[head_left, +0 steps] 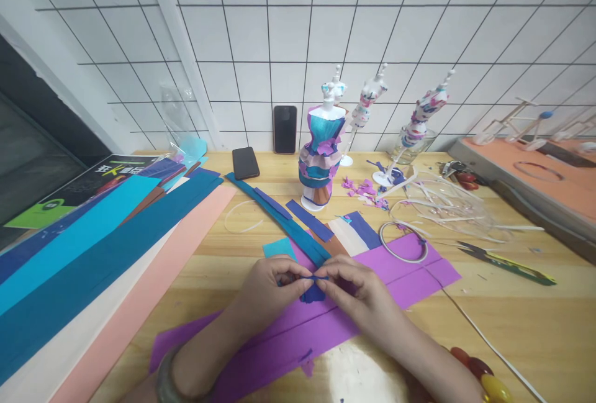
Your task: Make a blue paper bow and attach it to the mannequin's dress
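Both hands pinch a small dark blue crepe paper piece [313, 292] between thumbs and forefingers. My left hand [270, 285] grips its left side and my right hand [356, 285] its right side, with the fingertips almost touching. The piece looks gathered at the top, and its lower end hangs below the fingers. Beneath the hands lies a long purple paper strip [261, 362]. A teal strip [288, 229] runs from behind the hands toward the back left. Behind them stands a small dress form [321, 154] dressed in teal, purple and brown paper.
Long paper strips [116, 241] cover the left side. Two phones, one lying [246, 163] and one upright [285, 129], are at the back. More dress forms [426, 108] stand behind purple scraps [365, 189]. On the right are a wire coil [403, 260], thread snips [507, 263] and clear plastic [459, 207].
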`<state>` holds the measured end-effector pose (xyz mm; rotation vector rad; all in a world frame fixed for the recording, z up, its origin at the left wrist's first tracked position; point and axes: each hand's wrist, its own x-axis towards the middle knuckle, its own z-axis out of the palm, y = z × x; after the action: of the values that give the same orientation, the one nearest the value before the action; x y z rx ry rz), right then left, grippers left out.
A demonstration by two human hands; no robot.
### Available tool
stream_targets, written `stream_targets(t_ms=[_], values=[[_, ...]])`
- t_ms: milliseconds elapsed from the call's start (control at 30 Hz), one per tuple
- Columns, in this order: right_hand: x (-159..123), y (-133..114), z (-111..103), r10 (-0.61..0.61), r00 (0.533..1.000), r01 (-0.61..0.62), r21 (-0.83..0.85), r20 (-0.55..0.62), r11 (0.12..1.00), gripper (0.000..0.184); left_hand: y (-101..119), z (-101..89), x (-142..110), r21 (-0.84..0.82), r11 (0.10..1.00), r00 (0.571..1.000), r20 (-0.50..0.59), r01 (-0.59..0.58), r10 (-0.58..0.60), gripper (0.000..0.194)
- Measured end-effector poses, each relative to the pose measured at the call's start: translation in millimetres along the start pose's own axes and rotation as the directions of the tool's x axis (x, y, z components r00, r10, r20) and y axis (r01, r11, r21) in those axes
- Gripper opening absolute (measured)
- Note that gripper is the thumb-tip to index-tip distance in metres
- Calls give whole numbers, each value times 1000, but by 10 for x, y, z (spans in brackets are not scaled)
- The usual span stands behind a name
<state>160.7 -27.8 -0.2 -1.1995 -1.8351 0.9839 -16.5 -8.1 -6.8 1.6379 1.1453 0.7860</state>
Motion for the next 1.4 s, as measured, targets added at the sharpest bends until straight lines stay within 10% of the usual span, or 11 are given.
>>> stream_targets(t_ms=[1400], values=[[26, 13, 30, 207, 978, -208, 290, 35, 934, 25, 81, -73, 45, -240, 965, 993, 70, 111, -96, 16]])
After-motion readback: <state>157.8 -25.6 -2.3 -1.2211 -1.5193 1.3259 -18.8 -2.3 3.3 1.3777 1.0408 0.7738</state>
